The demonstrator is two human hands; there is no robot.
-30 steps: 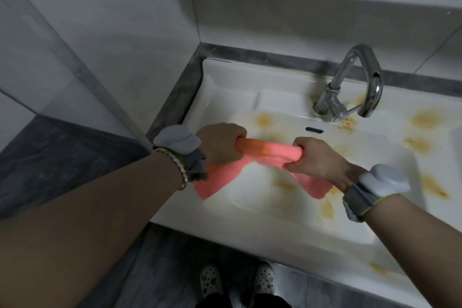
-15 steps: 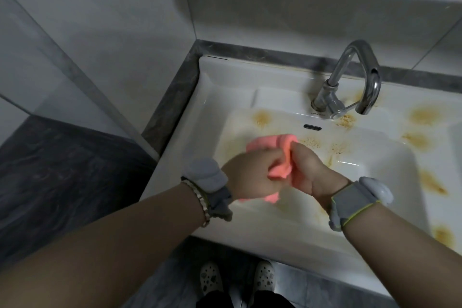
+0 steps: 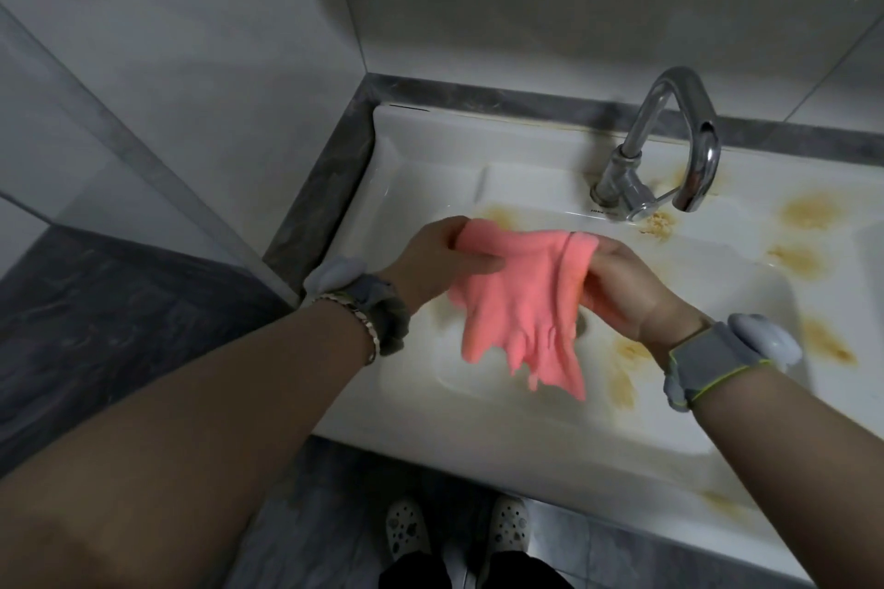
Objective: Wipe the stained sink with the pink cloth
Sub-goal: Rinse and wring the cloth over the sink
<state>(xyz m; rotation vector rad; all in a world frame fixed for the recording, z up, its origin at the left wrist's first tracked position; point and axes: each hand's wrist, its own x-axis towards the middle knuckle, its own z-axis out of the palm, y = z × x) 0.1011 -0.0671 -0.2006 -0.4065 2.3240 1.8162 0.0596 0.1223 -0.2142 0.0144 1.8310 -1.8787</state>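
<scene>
My left hand (image 3: 430, 263) and right hand (image 3: 622, 287) each pinch the pink cloth (image 3: 521, 301) by its top edge; it hangs over the sink (image 3: 416, 187) basin, in front of the faucet (image 3: 669, 148). Brown stains (image 3: 808, 210) beside and in front of the faucet, so I judge the wiping barely begun.

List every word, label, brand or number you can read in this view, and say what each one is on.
Small dark print on the sink ledge, just in front of the faucet base: too small and blurred to read.
Pink cloth, left wrist band, right wrist band: no text visible.
No other text can be read anywhere in the view.
</scene>
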